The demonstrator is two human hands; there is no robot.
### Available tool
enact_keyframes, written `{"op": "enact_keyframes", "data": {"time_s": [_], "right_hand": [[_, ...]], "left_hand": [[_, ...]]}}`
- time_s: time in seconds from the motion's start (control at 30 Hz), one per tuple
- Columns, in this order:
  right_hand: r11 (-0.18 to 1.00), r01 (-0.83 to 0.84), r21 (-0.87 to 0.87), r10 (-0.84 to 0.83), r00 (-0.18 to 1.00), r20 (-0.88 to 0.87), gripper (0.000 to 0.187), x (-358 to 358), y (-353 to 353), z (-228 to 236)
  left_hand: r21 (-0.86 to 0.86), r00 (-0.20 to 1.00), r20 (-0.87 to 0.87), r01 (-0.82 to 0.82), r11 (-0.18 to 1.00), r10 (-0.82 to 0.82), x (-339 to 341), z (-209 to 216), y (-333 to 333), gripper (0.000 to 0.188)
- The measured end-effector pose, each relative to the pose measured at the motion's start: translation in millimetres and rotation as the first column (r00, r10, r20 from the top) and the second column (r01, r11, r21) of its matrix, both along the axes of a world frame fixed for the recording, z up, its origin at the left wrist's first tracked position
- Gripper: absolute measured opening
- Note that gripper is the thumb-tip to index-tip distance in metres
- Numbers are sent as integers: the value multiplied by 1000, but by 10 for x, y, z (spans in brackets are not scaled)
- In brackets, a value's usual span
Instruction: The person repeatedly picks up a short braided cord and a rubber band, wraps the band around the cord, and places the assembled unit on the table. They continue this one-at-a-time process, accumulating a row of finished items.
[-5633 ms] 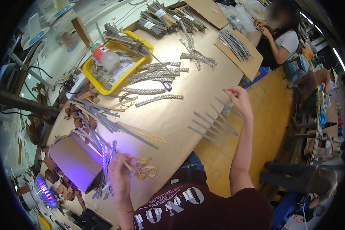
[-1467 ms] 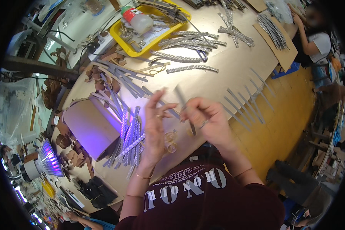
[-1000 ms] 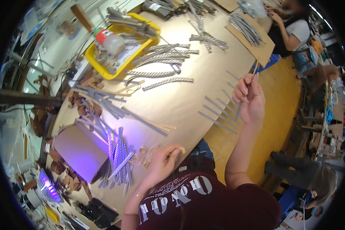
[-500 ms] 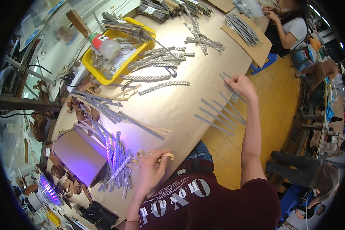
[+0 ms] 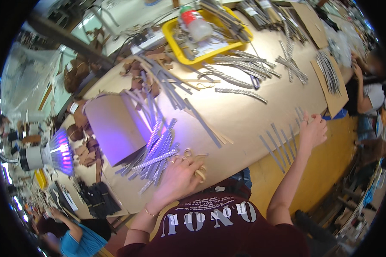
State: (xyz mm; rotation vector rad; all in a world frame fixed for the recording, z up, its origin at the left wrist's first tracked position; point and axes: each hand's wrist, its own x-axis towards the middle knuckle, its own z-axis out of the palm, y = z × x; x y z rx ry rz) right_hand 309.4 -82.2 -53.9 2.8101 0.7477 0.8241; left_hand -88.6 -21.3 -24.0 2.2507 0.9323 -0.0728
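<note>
While the right hand (image 5: 314,132) stayed at the far end of the row of grey strips (image 5: 272,153), as half a second before, the left hand (image 5: 181,175) had changed a little. Earlier a pale curl (image 5: 200,173) stuck out past its thumb; now this curl was close against the thumb side, below the bent fingers. The left grip was narrow, but I cannot tell if it pinched the curl or only touched it. The right fingers were bent close together at a grey strip, and I cannot tell whether they held it. The row hung over the edge of the table (image 5: 244,124), between the two hands and nearer to the right one. The view had turned also, so a person in a blue shirt (image 5: 83,242) now appeared behind and to the left of the left hand.

Well ahead of the left hand stood a yellow tray (image 5: 170,42). It contained a bottle (image 5: 199,29) with red label and green cap, some small things which were too blurred to name, and a bundle of grey strips (image 5: 227,19), which reached over its right rim. Just left of the left hand lay a pile of braided strips (image 5: 158,150), beside a big brown roll (image 5: 113,128).
</note>
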Motion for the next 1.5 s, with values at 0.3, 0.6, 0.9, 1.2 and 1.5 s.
{"op": "enact_keyframes", "data": {"time_s": [0.3,0.6,0.9,1.2,1.5], "right_hand": [[726,-553,409,631,297,-717,33,-1932,794,-178],[789,-404,463,529,62,-847,22,-1962,822,-259],[675,-631,383,697,373,-613,12,-1776,705,47],[502,-623,600,688,-134,-714,12,-1806,541,582],[424,-167,890,825,-334,-455,10,-1914,382,1052]], "left_hand": [[28,999,-34,31,999,-30,-231,99,-96,54],[-188,911,264,-274,943,317,-146,264,250,41],[-461,632,490,-396,794,601,545,-301,630,37],[-570,357,632,-387,724,688,477,166,559,25],[480,691,721,-445,756,-51,344,373,501,34]]}}
